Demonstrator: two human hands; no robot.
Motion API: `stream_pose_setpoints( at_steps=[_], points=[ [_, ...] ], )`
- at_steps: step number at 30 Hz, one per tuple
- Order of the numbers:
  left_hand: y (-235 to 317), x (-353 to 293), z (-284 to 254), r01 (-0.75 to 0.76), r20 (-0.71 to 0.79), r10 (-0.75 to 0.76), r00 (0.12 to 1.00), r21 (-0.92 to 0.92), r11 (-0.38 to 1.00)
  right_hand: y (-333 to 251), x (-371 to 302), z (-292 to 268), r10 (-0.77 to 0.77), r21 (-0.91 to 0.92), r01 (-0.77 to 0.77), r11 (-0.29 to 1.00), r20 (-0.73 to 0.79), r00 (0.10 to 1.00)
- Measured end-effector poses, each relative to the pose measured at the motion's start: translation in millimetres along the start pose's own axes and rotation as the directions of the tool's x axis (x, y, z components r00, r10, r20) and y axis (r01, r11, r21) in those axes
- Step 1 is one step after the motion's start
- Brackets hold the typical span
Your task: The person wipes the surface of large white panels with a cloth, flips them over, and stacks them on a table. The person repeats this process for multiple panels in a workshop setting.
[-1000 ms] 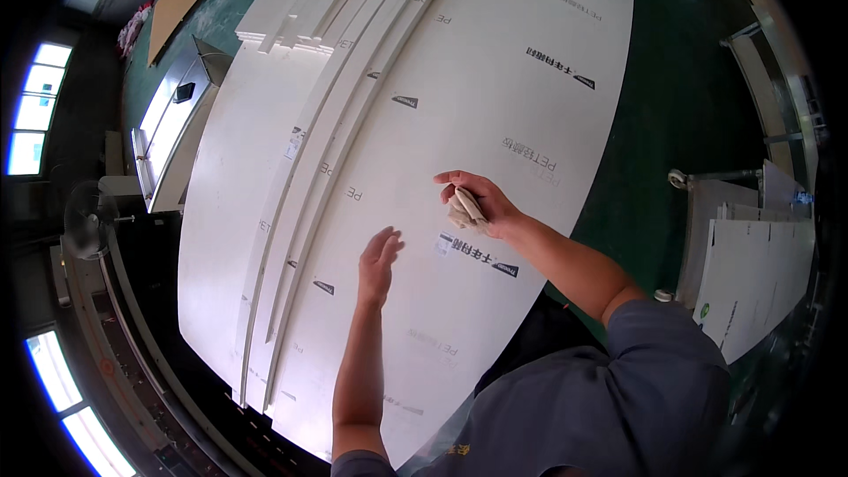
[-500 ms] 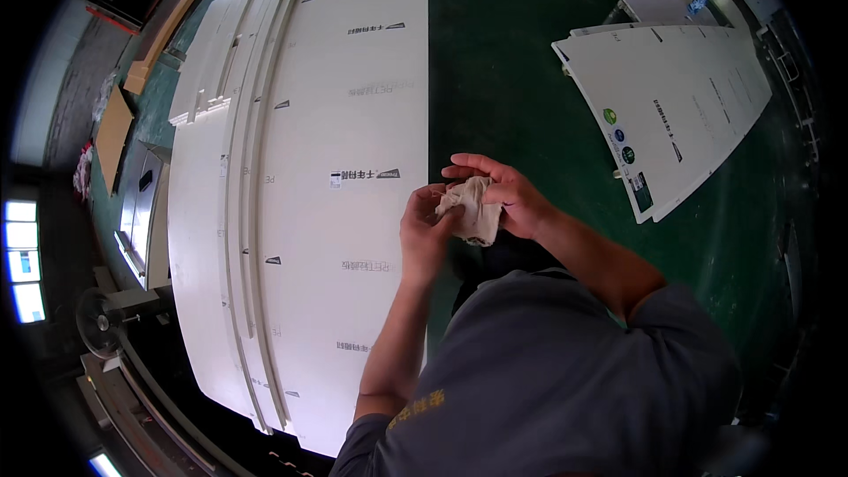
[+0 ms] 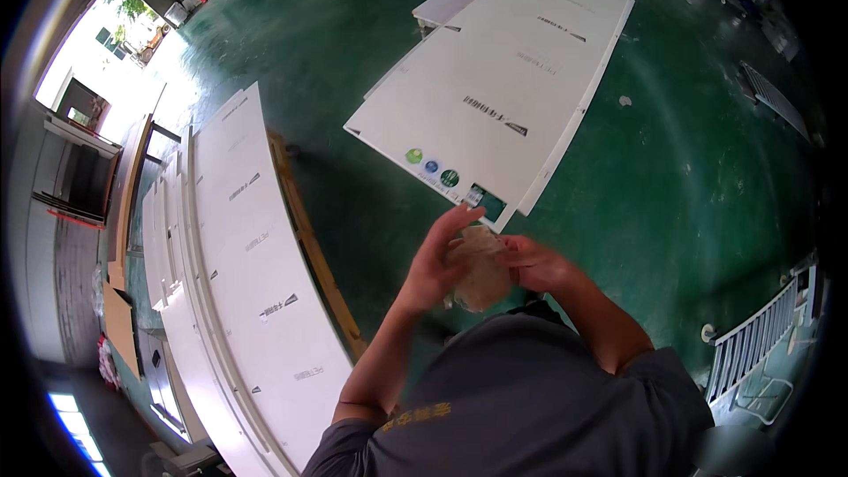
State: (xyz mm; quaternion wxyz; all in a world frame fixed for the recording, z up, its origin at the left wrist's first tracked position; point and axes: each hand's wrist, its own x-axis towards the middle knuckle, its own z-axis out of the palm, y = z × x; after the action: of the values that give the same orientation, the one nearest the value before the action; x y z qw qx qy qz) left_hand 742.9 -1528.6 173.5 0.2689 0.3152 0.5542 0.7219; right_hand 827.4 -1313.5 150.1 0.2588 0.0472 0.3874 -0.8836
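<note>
The green floor (image 3: 698, 150) is spreading beneath the left hand (image 3: 428, 267) and the right hand (image 3: 543, 267), so careful handling likely means keeping everything close to the body, where a slip is easier to catch. White boards (image 3: 521, 62) are lying beyond the hands, their near corner showing just ahead of the fingers; staying clear of that edge would probably be avoiding a snag. More white boards (image 3: 274, 265) are stretching away on the left hand's outer side, well apart from it. The left forearm (image 3: 378, 353) is slanting up and inward, the right forearm (image 3: 605, 316) is angling in from the other side, and both elbows are bending. Between the hands, in front of the chest, the cloth (image 3: 481, 278) is hanging. The right fingertips are pinching its upper right edge; the left hand is overlapping its left edge, but blur is hiding whether those fingers are gripping. Light, even tension from both sides would seemingly be keeping the folds manageable.
</note>
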Motion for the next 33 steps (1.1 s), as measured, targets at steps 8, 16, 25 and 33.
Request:
stream_pose_setpoints(
  at_steps=[8, 16, 25, 33],
  points=[
    [-64.5, 181.5, 145.0, 0.125, 0.341, -0.147, 0.928, 0.087, 0.988, -61.1, -113.8, -156.6, -0.072, 0.357, 0.098, 0.929, -0.084, 0.994],
    [-177.2, 278.5, 113.2, 0.144, -0.164, -0.035, 0.986, 0.721, 0.678, -138.8, -70.1, -279.1, 0.044, 0.425, 0.045, 0.904, -0.196, 0.98],
    [-262.9, 383.9, 16.0, 0.623, -0.62, -0.094, 0.779, 0.782, 0.007, -333.2, -64.3, -383.3, -0.164, 0.354, 0.365, 0.861, -0.485, 0.859],
    [-290.3, 611.6, -58.6, 0.613, -0.613, 0.034, 0.789, 0.79, 0.0, -496.2, 28.2, -475.9, -0.144, 0.208, 0.27, 0.94, -0.477, 0.867]
  ],
)
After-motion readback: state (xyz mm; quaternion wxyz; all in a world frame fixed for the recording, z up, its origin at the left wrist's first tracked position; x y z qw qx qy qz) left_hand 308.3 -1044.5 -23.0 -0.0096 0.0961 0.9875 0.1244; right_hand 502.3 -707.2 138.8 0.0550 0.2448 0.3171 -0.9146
